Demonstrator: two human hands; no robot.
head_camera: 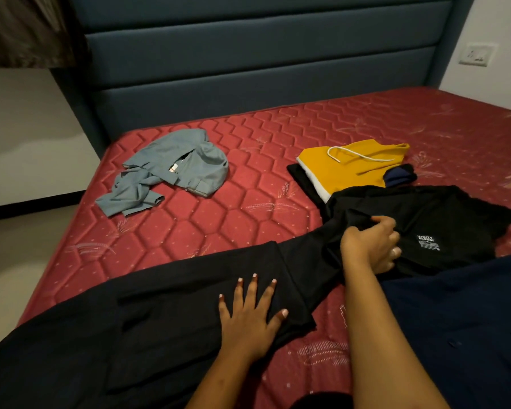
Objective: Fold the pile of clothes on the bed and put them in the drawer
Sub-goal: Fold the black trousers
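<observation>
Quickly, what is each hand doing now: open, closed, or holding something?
Left hand: open, fingers spread flat on the black garment.
Right hand: closed, gripping a bunch of black fabric.

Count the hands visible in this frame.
2. The left hand lies flat on the black trousers, front centre; the right hand grips black fabric beside the white printed label.

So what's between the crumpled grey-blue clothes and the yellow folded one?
Only bare red mattress. The head view shows nothing lying between the grey-blue clothes and the yellow garment.
</observation>
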